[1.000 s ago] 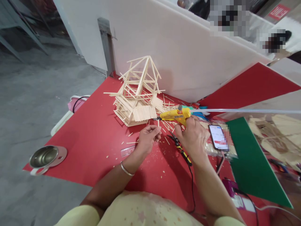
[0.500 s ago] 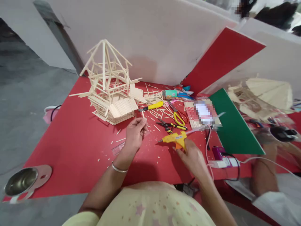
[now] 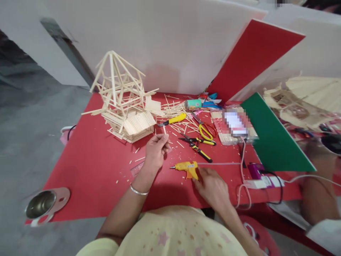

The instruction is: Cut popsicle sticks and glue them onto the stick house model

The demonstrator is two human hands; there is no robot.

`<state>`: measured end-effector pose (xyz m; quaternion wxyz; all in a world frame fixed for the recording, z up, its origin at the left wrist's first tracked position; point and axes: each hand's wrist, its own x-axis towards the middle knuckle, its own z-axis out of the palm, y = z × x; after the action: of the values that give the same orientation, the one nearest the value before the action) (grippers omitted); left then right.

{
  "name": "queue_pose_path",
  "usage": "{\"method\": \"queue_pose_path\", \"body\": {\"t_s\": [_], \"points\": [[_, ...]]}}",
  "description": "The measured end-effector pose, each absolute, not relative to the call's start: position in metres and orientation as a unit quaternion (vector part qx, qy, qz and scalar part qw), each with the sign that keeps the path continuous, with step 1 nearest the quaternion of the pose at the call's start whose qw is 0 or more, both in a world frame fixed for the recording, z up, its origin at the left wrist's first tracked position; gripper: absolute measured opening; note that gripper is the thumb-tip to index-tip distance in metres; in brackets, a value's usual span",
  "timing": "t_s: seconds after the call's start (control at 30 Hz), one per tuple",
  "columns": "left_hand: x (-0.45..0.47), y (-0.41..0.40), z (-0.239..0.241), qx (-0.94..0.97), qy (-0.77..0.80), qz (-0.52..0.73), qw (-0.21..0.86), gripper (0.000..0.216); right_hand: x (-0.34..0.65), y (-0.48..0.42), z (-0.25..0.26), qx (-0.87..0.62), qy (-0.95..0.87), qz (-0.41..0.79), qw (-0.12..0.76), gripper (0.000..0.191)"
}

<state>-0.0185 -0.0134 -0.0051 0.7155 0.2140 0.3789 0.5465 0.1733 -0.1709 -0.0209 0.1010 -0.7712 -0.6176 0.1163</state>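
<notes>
My left hand (image 3: pixel 156 151) is closed in a pinch on a short wooden stick (image 3: pixel 164 131), whose pale end sticks up past the fingertips. Its wrist wears a silver bangle. My right hand (image 3: pixel 213 186) has its fingers around the handle of a yellow glue gun (image 3: pixel 186 166), low over the tabletop. The nozzle points left, and a clear glue stick (image 3: pixel 218 164) trails out of the back. Left of centre stands a wooden stick model (image 3: pixel 122 96) with a peaked open frame and a slatted roof piece in front.
On the red table (image 3: pixel 87 170) lie a yellow cutter knife (image 3: pixel 174 120), scissors (image 3: pixel 205 129), pliers (image 3: pixel 198 145) and loose sticks (image 3: pixel 173 110). A phone (image 3: pixel 236 122) rests on packed sticks. A metal cup (image 3: pixel 41 204) stands front left. A co-worker's arm (image 3: pixel 318 181) is at right.
My right hand and the glue gun have moved left and lower, and the gun has levelled out. My left hand still pinches the stick. The whole view has shifted slightly.
</notes>
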Motion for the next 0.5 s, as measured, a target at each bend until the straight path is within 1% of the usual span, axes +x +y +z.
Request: {"method": "queue_pose_path", "body": {"t_s": [0.03, 0.07, 0.13, 0.17, 0.23, 0.33, 0.4, 0.5], "points": [[-0.019, -0.013, -0.003, 0.211, 0.380, 0.546, 0.716, 0.032, 0.174, -0.162, -0.010, -0.759, -0.626, 0.123, 0.128, 0.033], [-0.019, -0.014, 0.000, 0.206, 0.380, 0.548, 0.716, 0.033, 0.171, -0.151, 0.001, -0.740, -0.634, 0.142, 0.174, 0.030], [-0.019, -0.014, 0.004, 0.195, 0.376, 0.551, 0.719, 0.034, 0.160, -0.121, 0.019, -0.693, -0.630, 0.185, 0.298, 0.026], [-0.019, -0.015, 0.006, 0.190, 0.372, 0.553, 0.721, 0.034, 0.151, -0.104, 0.027, -0.671, -0.627, 0.194, 0.346, 0.026], [-0.019, -0.015, 0.007, 0.187, 0.363, 0.553, 0.726, 0.034, 0.132, -0.068, 0.037, -0.636, -0.626, 0.188, 0.410, 0.026], [-0.020, -0.014, 0.006, 0.200, 0.343, 0.549, 0.736, 0.033, 0.109, -0.024, 0.043, -0.600, -0.641, 0.236, 0.416, 0.026], [-0.023, -0.011, 0.003, 0.205, 0.337, 0.546, 0.739, 0.034, 0.101, -0.008, 0.045, -0.579, -0.649, 0.272, 0.413, 0.023], [-0.028, -0.005, 0.001, 0.200, 0.340, 0.537, 0.746, 0.036, 0.098, 0.002, 0.045, -0.562, -0.655, 0.276, 0.424, 0.020]]}}
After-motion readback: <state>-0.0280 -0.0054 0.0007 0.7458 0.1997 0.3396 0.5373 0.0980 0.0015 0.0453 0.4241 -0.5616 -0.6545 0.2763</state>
